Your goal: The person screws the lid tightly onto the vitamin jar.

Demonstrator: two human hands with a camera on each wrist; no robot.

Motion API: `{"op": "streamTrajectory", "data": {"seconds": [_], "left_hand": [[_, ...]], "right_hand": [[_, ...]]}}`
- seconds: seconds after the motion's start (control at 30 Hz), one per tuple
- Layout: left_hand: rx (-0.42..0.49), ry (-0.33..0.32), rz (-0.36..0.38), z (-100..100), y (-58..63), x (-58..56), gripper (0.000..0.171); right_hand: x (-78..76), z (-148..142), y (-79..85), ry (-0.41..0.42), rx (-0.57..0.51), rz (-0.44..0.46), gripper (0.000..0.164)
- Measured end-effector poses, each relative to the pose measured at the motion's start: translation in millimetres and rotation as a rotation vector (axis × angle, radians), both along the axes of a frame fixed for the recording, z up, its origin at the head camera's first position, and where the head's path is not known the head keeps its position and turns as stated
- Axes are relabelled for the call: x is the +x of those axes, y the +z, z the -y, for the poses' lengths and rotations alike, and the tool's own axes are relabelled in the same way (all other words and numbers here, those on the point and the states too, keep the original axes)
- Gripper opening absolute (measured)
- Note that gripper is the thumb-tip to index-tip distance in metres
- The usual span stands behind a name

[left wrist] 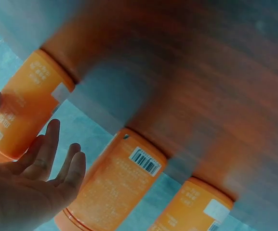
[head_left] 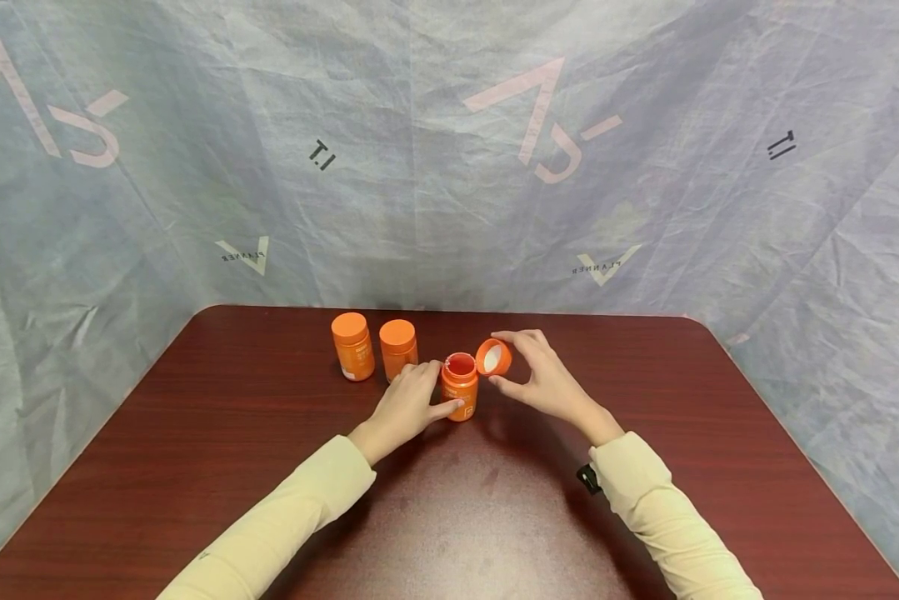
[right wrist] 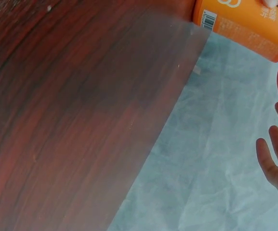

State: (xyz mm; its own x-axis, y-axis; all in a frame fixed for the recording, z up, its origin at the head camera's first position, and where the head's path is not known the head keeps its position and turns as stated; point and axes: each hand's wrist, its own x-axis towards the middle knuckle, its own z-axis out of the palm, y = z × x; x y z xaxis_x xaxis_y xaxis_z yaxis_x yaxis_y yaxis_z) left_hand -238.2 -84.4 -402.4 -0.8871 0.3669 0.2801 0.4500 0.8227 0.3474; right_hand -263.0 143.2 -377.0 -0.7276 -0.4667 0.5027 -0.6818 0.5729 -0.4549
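We see the left hand (head_left: 407, 400) gripping an uncapped orange bottle (head_left: 461, 388), upright on the dark red surface (head_left: 269, 467). At its two o'clock, the right hand (head_left: 542, 375) pinches an orange cap (head_left: 494, 357), tilted with its white inside showing, just beside the rim; we cannot tell whether they touch. Toward ten o'clock we see two capped orange bottles (head_left: 355, 354).
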Motion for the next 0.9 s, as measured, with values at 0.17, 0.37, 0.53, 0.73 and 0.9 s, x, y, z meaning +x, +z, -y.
{"op": "streamTrajectory", "data": {"seconds": [0.17,0.37,0.53,0.73,0.9], "left_hand": [[-0.009,-0.012,-0.002,1.3,-3.3,-0.9,0.051],[-0.026,-0.012,-0.007,2.2,-6.8,-2.3,0.051],[-0.030,-0.007,0.002,2.2,-8.4,-2.8,0.053],[-0.036,-0.001,0.004,2.3,-9.2,-2.1,0.055],[-0.046,0.005,-0.001,2.3,-9.6,-1.8,0.053]], "right_hand": [[-1.0,-0.2,-0.3,0.009,-0.013,0.003,0.059],[-2.0,0.4,-0.2,0.018,-0.041,0.011,0.059],[-2.1,1.6,-0.3,0.024,-0.068,0.010,0.058],[-3.5,2.2,0.2,0.054,-0.082,0.005,0.057],[-6.4,3.0,-1.0,0.071,-0.100,0.037,0.058]]}}
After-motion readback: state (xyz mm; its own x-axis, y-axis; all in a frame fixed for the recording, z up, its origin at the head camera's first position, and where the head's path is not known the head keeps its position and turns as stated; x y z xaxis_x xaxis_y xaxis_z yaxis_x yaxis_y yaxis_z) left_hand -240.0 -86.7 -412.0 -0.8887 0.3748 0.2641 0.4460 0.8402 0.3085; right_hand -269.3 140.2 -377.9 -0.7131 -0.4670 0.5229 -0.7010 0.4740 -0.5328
